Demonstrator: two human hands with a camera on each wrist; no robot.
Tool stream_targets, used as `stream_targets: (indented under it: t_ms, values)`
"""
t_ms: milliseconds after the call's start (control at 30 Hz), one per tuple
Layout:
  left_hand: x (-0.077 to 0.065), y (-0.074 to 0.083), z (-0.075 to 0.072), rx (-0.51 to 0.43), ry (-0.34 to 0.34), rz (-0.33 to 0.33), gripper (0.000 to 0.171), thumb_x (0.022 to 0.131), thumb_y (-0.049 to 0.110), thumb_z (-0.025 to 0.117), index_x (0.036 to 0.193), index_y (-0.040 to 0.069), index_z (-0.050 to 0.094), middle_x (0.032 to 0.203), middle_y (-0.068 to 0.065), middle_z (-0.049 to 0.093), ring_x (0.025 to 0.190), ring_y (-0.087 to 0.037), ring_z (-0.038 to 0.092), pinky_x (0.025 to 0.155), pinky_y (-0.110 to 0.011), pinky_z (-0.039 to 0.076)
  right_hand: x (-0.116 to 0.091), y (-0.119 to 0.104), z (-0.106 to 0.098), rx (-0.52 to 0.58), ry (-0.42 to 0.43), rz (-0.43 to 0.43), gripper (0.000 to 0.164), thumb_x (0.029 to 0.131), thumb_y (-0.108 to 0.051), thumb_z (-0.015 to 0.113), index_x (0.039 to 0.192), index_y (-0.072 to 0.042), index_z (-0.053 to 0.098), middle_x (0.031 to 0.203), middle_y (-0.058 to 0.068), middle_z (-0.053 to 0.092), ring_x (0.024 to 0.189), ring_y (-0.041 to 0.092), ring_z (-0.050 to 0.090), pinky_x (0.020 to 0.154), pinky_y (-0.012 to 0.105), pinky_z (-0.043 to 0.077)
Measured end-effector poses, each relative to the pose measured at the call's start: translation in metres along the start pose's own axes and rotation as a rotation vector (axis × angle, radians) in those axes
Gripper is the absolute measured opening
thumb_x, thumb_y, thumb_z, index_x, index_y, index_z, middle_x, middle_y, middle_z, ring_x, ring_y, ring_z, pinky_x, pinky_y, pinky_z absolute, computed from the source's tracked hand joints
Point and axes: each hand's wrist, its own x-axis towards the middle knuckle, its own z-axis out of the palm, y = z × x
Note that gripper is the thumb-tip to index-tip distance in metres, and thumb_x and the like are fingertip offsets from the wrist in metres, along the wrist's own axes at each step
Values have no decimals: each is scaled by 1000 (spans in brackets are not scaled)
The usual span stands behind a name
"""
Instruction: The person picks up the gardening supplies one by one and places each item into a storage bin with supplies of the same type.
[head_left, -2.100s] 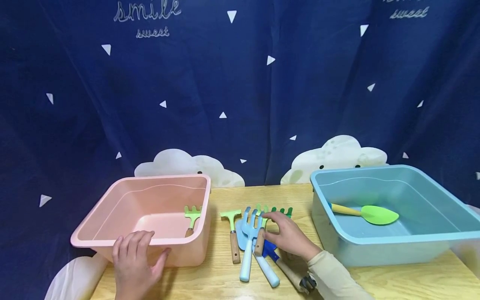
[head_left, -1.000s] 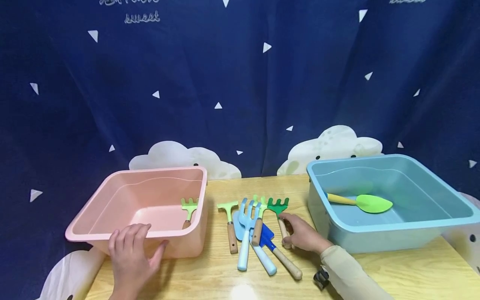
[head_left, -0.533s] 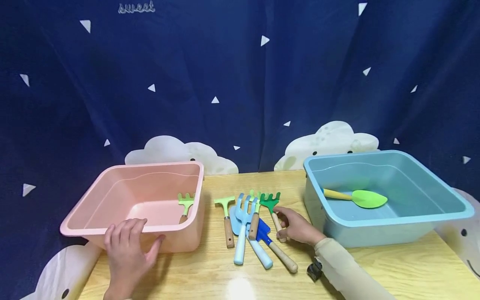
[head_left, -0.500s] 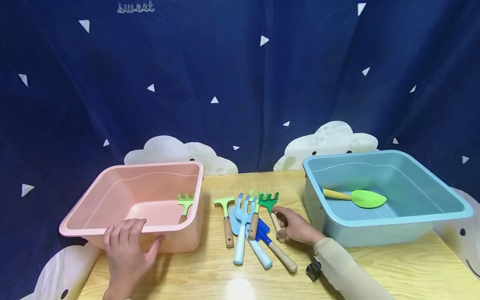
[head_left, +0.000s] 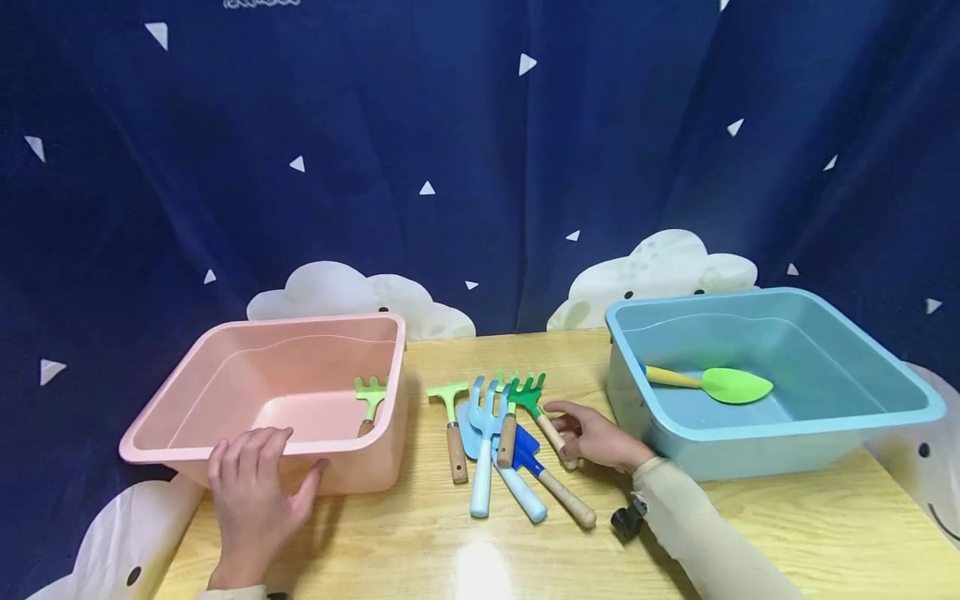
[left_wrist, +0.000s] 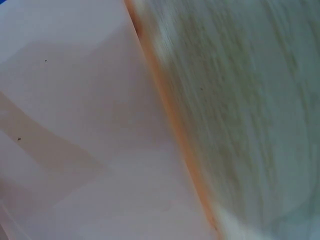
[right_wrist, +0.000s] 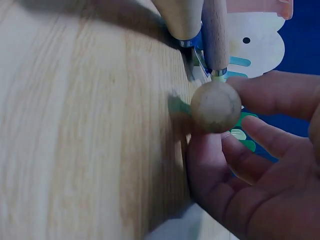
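My left hand (head_left: 251, 496) holds the front rim of the pink tub (head_left: 390, 467), fingers over the edge and thumb along the outer wall. A light green rake (head_left: 371, 396) leans inside that tub. My right hand (head_left: 600, 437) pinches the wooden handle of a dark green rake (head_left: 528, 395); in the right wrist view the round handle end (right_wrist: 216, 107) sits between thumb and fingers. Left of it lie a blue spade (head_left: 527, 450) with a wooden handle, a light blue fork (head_left: 483, 417), another light-blue-handled tool (head_left: 525, 498) partly covered, and a light green hoe-like tool (head_left: 453, 425).
At the right stands a blue tub (head_left: 750, 433) holding a light green trowel (head_left: 735, 386) with a yellow handle. A wooden table (head_left: 420, 550) carries everything. Behind it hangs a dark blue curtain (head_left: 375, 167) with clouds and triangles.
My right hand has moved from above the tool pile to the dark green rake's handle. The rake's head has swung left, towards the light blue fork. My left hand stays on the pink tub.
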Motion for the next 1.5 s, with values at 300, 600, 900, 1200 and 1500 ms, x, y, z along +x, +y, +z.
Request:
stream_targets:
  t_ms: [300,600,900,1200,1500]
  values:
    - [4,0,2,-11,-19,-6,63,91,58,54,105,-2,62,101,-22,61,98,-42,51,104,-55,30,-1,-2,-2,16,-24,-1,68,79,9,55,145,6,39,129,31,53,104,22,57,75,26,53]
    - [1,0,1,-7,-20,-8,62,91,58,55,106,-2,62,101,-22,61,99,-42,51,111,-49,28,-2,-3,-2,37,-38,60,72,80,2,58,149,1,36,132,30,51,107,26,57,70,29,51]
    - [-1,-2,0,-5,-45,-9,63,91,58,55,107,-2,61,103,-22,60,100,-41,49,111,-51,27,-1,6,-3,117,-17,71,73,80,4,57,149,2,34,136,33,50,97,23,67,65,27,51]
    - [0,-4,2,-8,-68,-25,63,90,58,56,109,-2,62,105,-21,61,102,-41,50,109,-52,27,0,6,-4,168,-57,50,74,78,7,59,148,3,36,138,33,50,96,19,63,70,26,55]
    - [-2,-4,1,6,-96,-29,62,89,57,56,110,-2,62,106,-21,61,103,-41,50,109,-54,28,0,9,-4,257,-98,68,74,85,5,63,151,6,29,122,29,60,95,15,69,75,27,58]
